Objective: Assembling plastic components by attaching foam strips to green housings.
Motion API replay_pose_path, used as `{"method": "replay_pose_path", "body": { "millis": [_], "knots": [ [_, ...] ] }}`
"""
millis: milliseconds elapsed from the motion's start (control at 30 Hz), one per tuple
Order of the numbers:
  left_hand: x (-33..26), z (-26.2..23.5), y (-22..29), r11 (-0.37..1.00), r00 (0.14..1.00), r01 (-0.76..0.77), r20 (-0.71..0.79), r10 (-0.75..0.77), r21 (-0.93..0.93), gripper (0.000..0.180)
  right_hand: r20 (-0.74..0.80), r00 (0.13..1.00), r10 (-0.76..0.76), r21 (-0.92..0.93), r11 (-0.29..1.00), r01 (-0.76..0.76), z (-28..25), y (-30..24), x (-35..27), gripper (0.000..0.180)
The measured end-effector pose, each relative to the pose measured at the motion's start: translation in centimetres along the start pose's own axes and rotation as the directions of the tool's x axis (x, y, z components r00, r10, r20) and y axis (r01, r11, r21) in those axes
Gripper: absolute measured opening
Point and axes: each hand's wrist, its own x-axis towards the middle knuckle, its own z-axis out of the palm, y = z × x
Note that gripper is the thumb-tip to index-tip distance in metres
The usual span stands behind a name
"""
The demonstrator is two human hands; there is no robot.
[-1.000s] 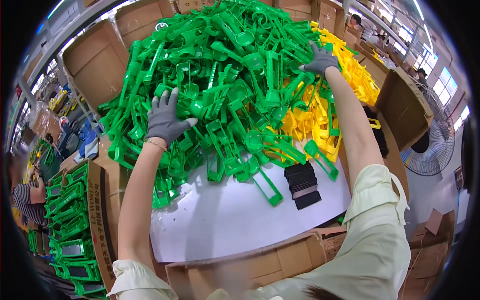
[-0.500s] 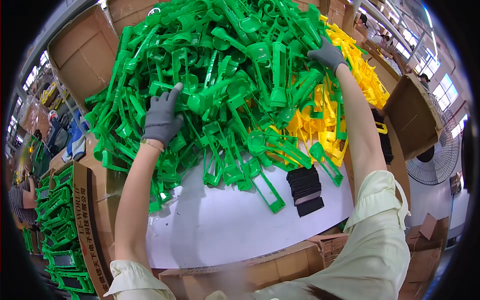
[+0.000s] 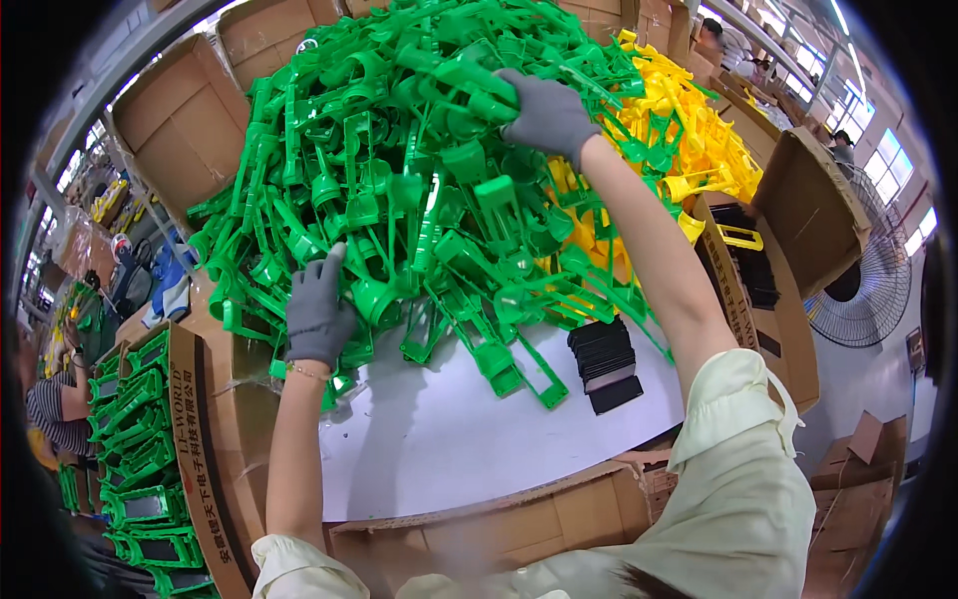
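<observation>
With our grey-gloved hands apart, our left hand (image 3: 317, 311) presses flat on the heap of green moulded plastic parts (image 3: 399, 190) on the white surface (image 3: 449, 439) while our right hand (image 3: 544, 115) clutches parts near its top.

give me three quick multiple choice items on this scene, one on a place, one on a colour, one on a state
1. Where is the black stack? A on the white table, by the pile's near edge B inside the left carton C in a hand
2. What colour are the parts right of the green parts? A red B yellow C blue
3. What is the right hand doing? A hanging free B resting on the table C gripping green parts high on the pile

Answers: 1 A, it lies on bare tabletop. 2 B, the yellow parts show there. 3 C, its gloved fingers close on green pieces; the left hand rests lower.
</observation>
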Motion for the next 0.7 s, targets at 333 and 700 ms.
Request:
{"method": "replay_pose_path", "body": {
  "millis": [333,700],
  "knots": [
    [-6.0,-3.0,0.0,0.983,0.989,0.147,0.052,-0.142,-0.112,0.066,0.173,0.880,-0.442,-0.058,0.887,0.457,3.5,-12.1,-3.1,0.057],
    [-15.7,-3.1,-3.8,0.848,0.871,0.490,0.064,-0.488,-0.202,0.052,0.256,0.728,-0.636,0.244,0.771,0.588,7.4,-21.3,-11.0,0.080]
  ]
}}
